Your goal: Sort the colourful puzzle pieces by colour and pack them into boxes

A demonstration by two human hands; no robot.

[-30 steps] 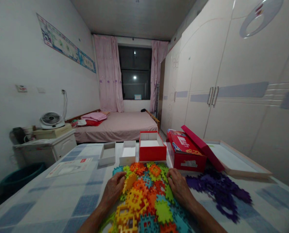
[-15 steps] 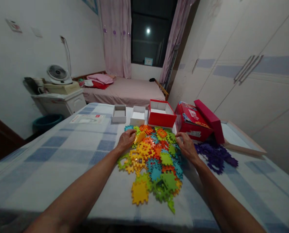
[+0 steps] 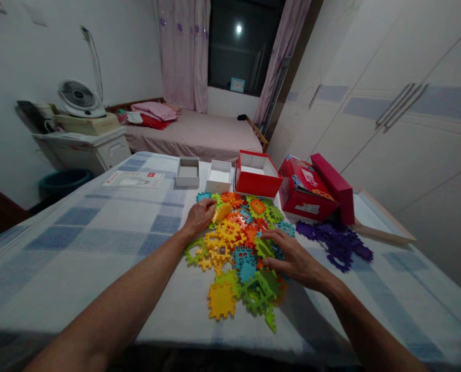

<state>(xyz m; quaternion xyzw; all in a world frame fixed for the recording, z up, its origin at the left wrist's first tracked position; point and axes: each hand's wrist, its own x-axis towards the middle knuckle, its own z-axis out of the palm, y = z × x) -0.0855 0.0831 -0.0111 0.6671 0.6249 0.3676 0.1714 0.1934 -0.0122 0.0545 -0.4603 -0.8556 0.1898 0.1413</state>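
Two bare hands work at a pile of interlocking plastic pieces (image 3: pixel 230 233) on the counter (image 3: pixel 106 263). The right hand (image 3: pixel 299 261) is partly open, thumb and fingers spread around a green piece (image 3: pixel 264 247) on the pile's right side; whether the fingers press on it cannot be determined. The left hand (image 3: pixel 200 217) is curled at the pile's far-left edge, fingertips against the pieces; its grip cannot be determined. Relative to the preceding frame, the right hand has shifted from the pile's far-right edge inward and nearer to the wearer, with fingers spread wider; the left hand remains in place. The pieces are yellow, orange, green and blue, notched along their edges, some with window-like cutouts, and overlap loosely. One solid yellow piece (image 3: pixel 221 300) lies at the near end.
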